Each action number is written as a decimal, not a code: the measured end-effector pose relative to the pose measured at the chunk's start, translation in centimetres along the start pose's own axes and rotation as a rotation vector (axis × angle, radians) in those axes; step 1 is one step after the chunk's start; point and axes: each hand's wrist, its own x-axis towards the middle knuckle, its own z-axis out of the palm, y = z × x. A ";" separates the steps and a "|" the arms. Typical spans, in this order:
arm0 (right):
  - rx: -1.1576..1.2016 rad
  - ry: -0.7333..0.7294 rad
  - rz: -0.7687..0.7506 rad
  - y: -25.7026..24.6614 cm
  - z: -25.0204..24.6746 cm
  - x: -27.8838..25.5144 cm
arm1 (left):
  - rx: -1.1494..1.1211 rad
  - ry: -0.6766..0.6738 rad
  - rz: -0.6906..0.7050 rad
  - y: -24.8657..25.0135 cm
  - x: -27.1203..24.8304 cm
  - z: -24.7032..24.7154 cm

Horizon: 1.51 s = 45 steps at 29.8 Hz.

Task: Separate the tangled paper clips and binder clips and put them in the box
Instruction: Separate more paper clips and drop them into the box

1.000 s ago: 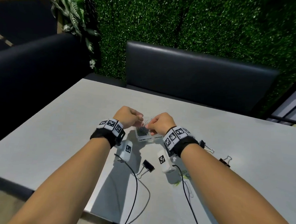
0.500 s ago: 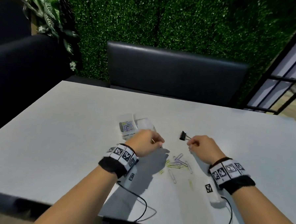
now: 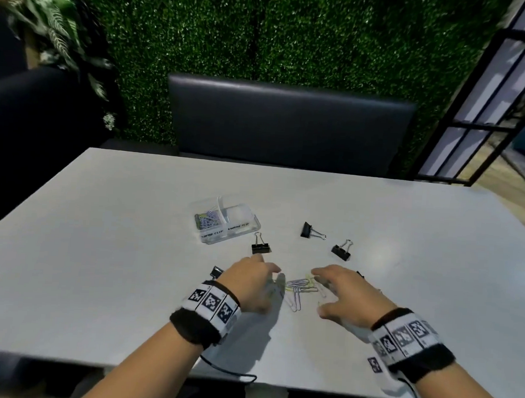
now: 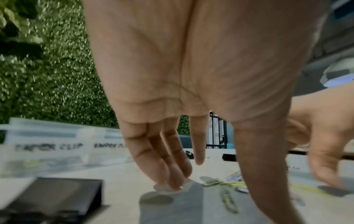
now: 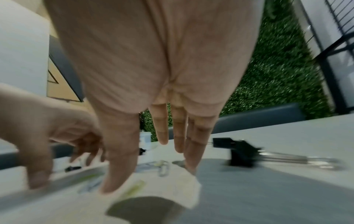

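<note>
A clear plastic box (image 3: 241, 225) stands mid-table, with several paper clips in its left compartment. Loose silver and yellow paper clips (image 3: 299, 287) lie in a small heap between my hands. My left hand (image 3: 260, 281) is left of the heap, its straight fingertips (image 4: 173, 181) touching the table. On the other side my right hand (image 3: 332, 290) spreads its fingers (image 5: 191, 159) down onto the table and holds nothing. Black binder clips lie apart: one (image 3: 260, 246) near the box, two (image 3: 309, 231) (image 3: 340, 251) farther right. Another binder clip (image 3: 216, 271) (image 4: 55, 195) sits partly hidden behind my left hand.
The white table (image 3: 100, 251) is wide, with its front edge close under my wrists. A dark bench (image 3: 289, 124) and a green hedge wall stand behind it. Thin black cables (image 3: 230, 373) hang from the wrist cameras over the front edge.
My hands left the box and came back toward me. The right hand let go of the binder clip it held by its handle. Both hands now spread open beside the paper clip heap.
</note>
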 end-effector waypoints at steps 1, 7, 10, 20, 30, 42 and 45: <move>0.001 -0.027 0.040 0.5 -0.3 -0.6 | 0.014 -0.033 -0.021 -0.5 -0.3 -0.1; -0.084 -0.006 0.055 -1.5 0.1 0.4 | -0.106 0.000 -0.062 0.4 1.2 -0.2; -0.029 0.063 0.013 -2.4 0.6 1.8 | -0.131 0.075 -0.062 1.2 1.9 -0.3; -0.171 -0.021 -0.016 -2.0 0.1 3.6 | -0.033 0.044 -0.019 2.6 2.6 0.4; -0.239 0.066 0.002 -2.0 0.6 5.3 | -0.124 0.086 -0.051 1.5 3.4 0.1; 0.160 0.200 0.067 -1.7 -1.0 3.1 | -0.289 0.180 -0.065 0.2 3.0 -0.6; 0.388 0.276 0.110 -2.3 -1.4 3.4 | -0.397 0.241 -0.093 -0.9 2.7 -0.8</move>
